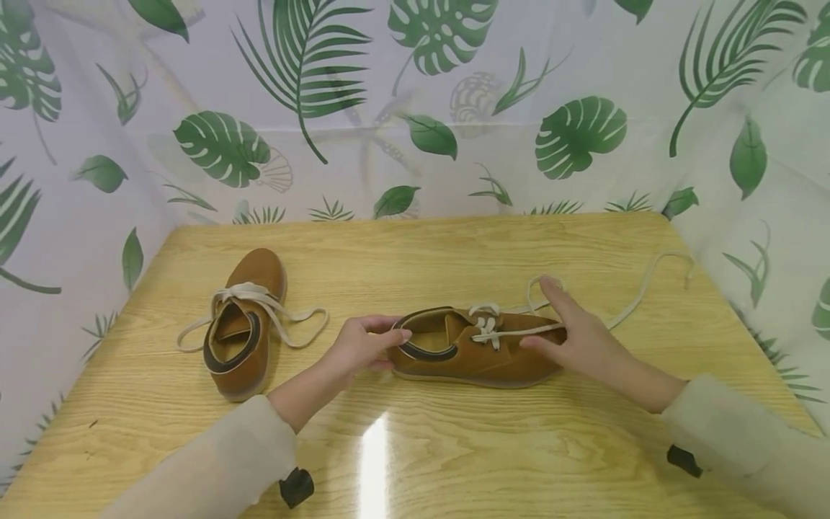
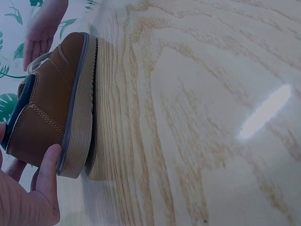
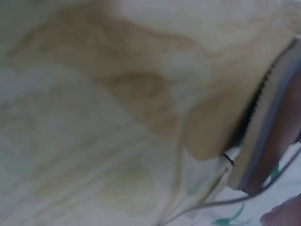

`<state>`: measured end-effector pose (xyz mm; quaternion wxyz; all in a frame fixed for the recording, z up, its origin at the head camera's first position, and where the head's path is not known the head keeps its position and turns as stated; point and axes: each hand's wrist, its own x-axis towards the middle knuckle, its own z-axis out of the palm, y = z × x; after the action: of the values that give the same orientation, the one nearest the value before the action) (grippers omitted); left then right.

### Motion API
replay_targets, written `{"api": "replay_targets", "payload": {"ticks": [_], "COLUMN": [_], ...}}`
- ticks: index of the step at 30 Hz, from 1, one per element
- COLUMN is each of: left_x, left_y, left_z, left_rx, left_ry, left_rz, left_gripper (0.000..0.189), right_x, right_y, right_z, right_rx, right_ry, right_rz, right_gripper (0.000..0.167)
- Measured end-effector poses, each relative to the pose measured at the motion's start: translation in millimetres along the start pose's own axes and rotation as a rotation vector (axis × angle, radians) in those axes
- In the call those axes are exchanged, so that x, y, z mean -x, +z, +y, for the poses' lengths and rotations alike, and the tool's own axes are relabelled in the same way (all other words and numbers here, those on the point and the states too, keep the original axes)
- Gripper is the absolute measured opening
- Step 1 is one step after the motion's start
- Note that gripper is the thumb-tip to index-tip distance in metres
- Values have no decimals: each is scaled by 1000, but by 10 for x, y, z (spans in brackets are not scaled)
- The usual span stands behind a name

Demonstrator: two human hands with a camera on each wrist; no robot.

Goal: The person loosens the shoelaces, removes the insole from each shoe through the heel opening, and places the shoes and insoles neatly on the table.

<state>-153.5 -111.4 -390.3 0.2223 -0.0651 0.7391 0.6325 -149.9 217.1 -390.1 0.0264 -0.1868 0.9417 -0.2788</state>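
Observation:
A brown lace-up shoe [image 1: 480, 353] lies sideways on the table, heel to the left and toe to the right. My left hand [image 1: 363, 344] grips its heel, thumb at the collar; in the left wrist view, fingertips [image 2: 49, 162] press the back of the shoe. Around the toe, my right hand [image 1: 580, 337] is spread with fairly straight fingers, pinching nothing visible. A cream shoelace [image 1: 519, 332] runs from the eyelets toward that hand, and a long stretch of lace [image 1: 645, 285] trails beyond it. In the right wrist view the shoe's sole [image 3: 263, 127] shows, blurred.
A second brown shoe [image 1: 259, 346] stands at the left, toe pointing away, its cream laces [image 1: 305, 315] loose at the side. The wooden table [image 1: 454, 447] meets a leaf-patterned cloth [image 1: 363, 166] at the back and sides.

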Motion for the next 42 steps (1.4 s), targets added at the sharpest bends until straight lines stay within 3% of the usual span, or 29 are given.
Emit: {"api": "replay_targets", "payload": {"ticks": [5, 10, 15, 23, 27, 34, 39, 42], "left_x": [-7, -17, -25, -33, 8, 55, 93, 120], "left_y": [9, 12, 20, 22, 9, -9, -83, -112], "left_z": [-3, -30, -47, -42, -25, 47, 289, 468], "left_rx": [0, -6, -16, -54, -182, -460, -692, -737], "left_ry": [-5, 7, 23, 54, 129, 241, 324, 369], "left_rz": [-3, -9, -18, -40, -49, -3, -1, -3], "left_gripper": [40, 39, 37, 37, 40, 46, 49, 44], "right_x": [5, 6, 1, 34, 34, 40, 25, 5], "right_y": [215, 352, 399, 427, 419, 411, 417, 409], "right_z": [57, 57, 52, 66, 51, 44, 48, 50], "right_rx": [323, 503, 526, 534, 506, 491, 488, 492], "right_ry": [-119, -195, -222, -226, -218, -218, -231, -235], "right_rz": [-73, -107, -91, -62, -75, -86, -85, -84], "right_gripper": [122, 118, 109, 107, 105, 105, 107, 107]}}
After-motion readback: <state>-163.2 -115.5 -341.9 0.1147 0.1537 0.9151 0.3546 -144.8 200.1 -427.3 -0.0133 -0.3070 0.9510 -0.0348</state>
